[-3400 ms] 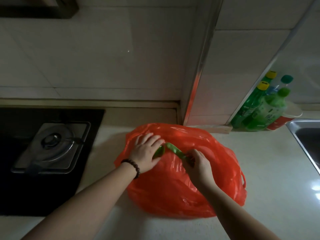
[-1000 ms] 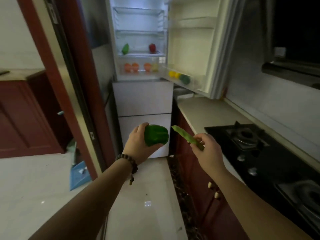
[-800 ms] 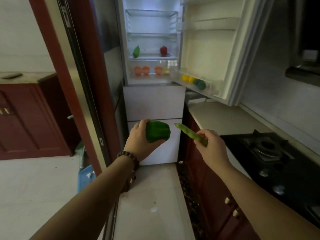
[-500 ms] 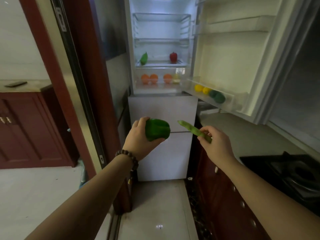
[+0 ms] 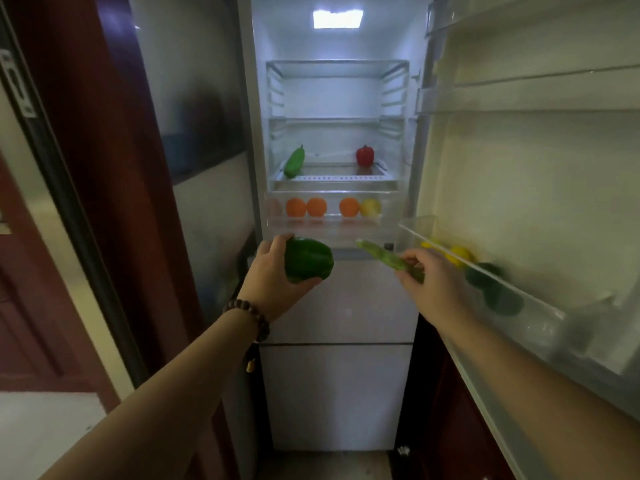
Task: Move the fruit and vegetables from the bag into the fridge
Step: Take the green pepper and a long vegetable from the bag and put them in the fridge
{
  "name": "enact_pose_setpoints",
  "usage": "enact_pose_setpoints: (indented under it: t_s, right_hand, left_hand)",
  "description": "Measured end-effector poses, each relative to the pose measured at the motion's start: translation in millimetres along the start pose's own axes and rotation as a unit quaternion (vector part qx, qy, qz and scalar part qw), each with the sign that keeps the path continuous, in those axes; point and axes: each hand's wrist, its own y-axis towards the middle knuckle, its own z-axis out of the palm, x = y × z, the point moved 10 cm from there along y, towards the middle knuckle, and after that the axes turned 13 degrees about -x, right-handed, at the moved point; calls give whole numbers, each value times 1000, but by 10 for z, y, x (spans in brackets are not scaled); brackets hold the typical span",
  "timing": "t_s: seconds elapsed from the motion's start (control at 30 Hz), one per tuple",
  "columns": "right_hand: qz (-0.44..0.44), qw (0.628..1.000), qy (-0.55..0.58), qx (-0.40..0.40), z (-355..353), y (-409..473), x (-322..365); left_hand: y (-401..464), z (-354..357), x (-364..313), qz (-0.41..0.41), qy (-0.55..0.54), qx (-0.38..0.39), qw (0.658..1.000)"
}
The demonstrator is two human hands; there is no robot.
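Carrying step: left hand [image 5: 273, 275] cups glossy green bell pepper [image 5: 308, 259], right hand [image 5: 433, 282] pinches long green bean pod [image 5: 384, 256]; next, reach to 12 o'clock into lit white fridge [image 5: 336, 98] w/ both.

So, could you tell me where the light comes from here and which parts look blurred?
Head view: the fridge lamp is the main light, the room around is dim; the door bin and bean are smeared; the pepper and oranges stay fairly sharp.

Door bin [image 5: 526, 299] is pretty blurry, dark green stuff [image 5: 498, 299] in it unidentifiable. Door's [image 5: 536, 185] right side is cropped by the frame.
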Motion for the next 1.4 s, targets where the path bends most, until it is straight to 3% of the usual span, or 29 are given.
enact_pose_setpoints:
  t_s: [0.47, 0.7, 0.83, 1.03, 1.17, 1.4]
  right_hand:
    - [-44, 999, 15, -5, 1805, 1881, -200]
    - [-69, 998, -1, -13, 2598, 3129, -356]
    - [-86, 996, -24, 16, 3112, 3695, -567]
    - [-68, 989, -43, 122, 4079, 4421, -1106]
    - [-90, 978, -84, 166, 4627, 4777, -1339]
    - [-89, 973, -78, 196, 5321, 5125, -1482]
  left_hand:
    - [2016, 733, 981, 26, -33, -76, 996]
    - [2898, 1256, 1274, 52, -90, -78, 991]
    - [3277, 1600, 1385, 68, -71, -71, 993]
    - [3734, 1888, 1392, 100, -49, -41, 993]
    - [3769, 2021, 1433, 114, -24, -7, 993]
    - [3717, 2022, 1508, 119, 14, -27, 992]
